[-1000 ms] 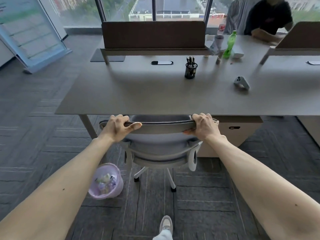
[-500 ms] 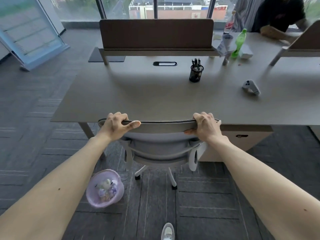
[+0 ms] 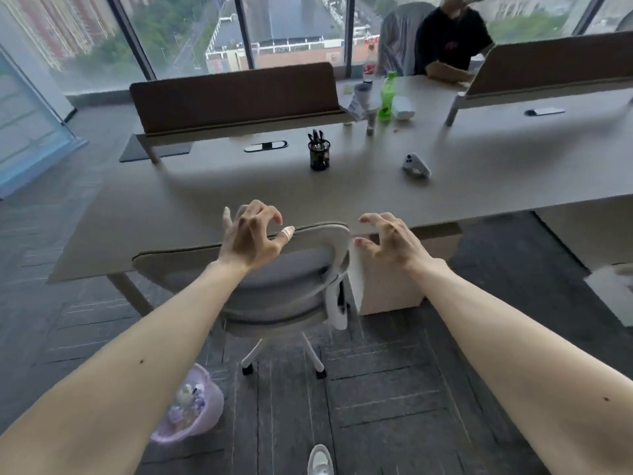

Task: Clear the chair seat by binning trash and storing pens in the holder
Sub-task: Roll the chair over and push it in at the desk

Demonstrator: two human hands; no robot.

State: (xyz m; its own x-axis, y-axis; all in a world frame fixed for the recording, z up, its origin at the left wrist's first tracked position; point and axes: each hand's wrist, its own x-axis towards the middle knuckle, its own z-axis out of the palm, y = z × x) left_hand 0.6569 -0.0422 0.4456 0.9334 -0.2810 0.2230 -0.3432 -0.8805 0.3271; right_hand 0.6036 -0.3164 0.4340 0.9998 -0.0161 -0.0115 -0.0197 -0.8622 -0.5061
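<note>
The grey office chair (image 3: 178, 260) stands pushed in at the desk (image 3: 191, 207), and the top of its seat is hidden. My left hand (image 3: 251, 234) hovers over the top edge of the backrest, fingers spread and bent, holding nothing. My right hand (image 3: 390, 240) hangs just past the backrest's right end, also bent and empty. A black mesh pen holder (image 3: 319, 155) with several pens stands on the desk beyond the chair. A lilac bin (image 3: 197, 411) with crumpled trash inside sits on the floor, left of the chair's base.
A white phone on a stand (image 3: 416, 165) lies right of the holder. A green bottle (image 3: 387, 97) and other clutter sit at the desk's far side, where a person (image 3: 452, 39) sits. A brown divider (image 3: 233, 97) runs across the back. A drawer cabinet (image 3: 390, 286) stands under the desk.
Both hands have let go of the chair's backrest and lifted off it with fingers spread. The view has swung left, so the chair appears angled.
</note>
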